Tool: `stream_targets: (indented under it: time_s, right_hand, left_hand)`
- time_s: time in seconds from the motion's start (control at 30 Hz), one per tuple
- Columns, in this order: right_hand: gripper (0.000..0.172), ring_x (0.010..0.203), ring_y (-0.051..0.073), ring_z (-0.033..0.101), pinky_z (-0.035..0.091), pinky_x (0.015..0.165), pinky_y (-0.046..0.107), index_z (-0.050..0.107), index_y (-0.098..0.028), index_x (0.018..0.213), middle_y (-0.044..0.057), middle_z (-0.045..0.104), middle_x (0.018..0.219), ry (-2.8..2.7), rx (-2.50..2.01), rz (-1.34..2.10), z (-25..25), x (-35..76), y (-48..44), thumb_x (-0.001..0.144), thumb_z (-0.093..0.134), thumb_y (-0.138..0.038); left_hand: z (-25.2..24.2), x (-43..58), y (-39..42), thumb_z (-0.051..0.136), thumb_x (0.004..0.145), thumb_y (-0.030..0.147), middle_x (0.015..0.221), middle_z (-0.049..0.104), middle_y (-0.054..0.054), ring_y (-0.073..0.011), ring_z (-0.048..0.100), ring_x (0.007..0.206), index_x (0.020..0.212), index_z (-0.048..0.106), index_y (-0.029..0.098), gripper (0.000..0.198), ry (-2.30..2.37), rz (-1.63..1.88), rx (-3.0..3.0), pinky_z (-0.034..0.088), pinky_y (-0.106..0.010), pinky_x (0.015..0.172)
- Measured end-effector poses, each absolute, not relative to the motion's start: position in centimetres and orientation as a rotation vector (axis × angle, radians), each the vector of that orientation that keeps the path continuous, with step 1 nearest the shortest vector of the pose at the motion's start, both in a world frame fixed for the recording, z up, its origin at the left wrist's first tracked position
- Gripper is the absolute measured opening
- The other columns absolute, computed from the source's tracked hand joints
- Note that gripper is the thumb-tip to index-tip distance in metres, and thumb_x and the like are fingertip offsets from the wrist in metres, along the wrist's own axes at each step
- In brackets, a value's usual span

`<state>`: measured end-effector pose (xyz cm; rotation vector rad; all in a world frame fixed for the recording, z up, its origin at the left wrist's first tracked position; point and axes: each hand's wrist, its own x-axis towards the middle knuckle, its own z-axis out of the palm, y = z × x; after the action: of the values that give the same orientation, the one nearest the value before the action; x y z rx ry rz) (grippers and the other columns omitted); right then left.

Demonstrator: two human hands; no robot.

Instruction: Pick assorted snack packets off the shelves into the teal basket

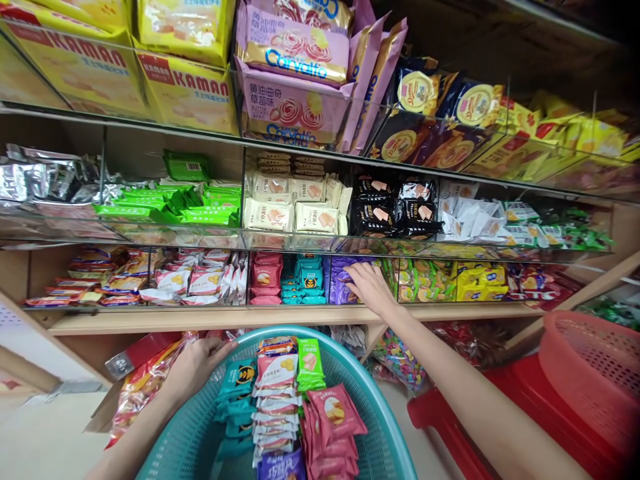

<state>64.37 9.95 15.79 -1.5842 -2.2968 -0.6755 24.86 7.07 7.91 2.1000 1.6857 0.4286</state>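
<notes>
Head view: purple packets against right hand

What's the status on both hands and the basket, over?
Left hand at rim of teal basket; right hand at purple packets, grip unclear. Basket holds assorted snack packets. No obstruction visible.

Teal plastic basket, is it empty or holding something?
Not empty: the teal plastic basket holds teal, white, green, pink and purple snack packets.

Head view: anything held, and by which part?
The left hand holds the teal basket by its rim; the right hand is at the purple packets, grip unclear.
</notes>
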Motion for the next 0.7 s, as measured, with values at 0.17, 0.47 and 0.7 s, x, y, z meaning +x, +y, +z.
stream_targets:
  time_s: [0.17,0.47,0.7]
  right_hand:
    - [0.022,0.095,0.025,0.049,0.033,0.080,0.036,0.058,-0.016,0.109,0.010,0.062,0.102,-2.269,-1.574,-0.670,15.9,65.3,10.0,0.089,0.049,-0.020]
    - [0.022,0.098,0.026,0.050,0.037,0.082,0.038,0.059,-0.017,0.106,0.011,0.062,0.105,-2.013,-1.548,-0.517,15.7,66.1,7.2,0.090,0.048,-0.028]
    - [0.032,0.081,0.015,0.057,0.044,0.068,0.025,0.063,-0.020,0.092,0.002,0.066,0.090,-1.048,-1.229,1.046,16.2,60.1,1.7,0.071,0.073,-0.042]
  left_hand:
    - [8.2,25.0,7.0,0.037,0.084,0.057,0.052,0.041,0.004,-0.0135,0.044,0.053,0.055,0.040,0.023,0.045,1.690,0.427,2.089,0.029,-0.023,0.055]
    - [8.0,25.0,7.2,0.037,0.084,0.057,0.052,0.039,0.004,-0.0130,0.043,0.052,0.055,0.038,0.023,0.045,1.697,0.415,2.077,0.028,-0.023,0.053]
    - [8.2,25.2,6.9,0.038,0.084,0.057,0.050,0.036,0.005,-0.0123,0.040,0.051,0.053,0.035,0.022,0.046,1.684,0.439,2.093,0.027,-0.023,0.055]
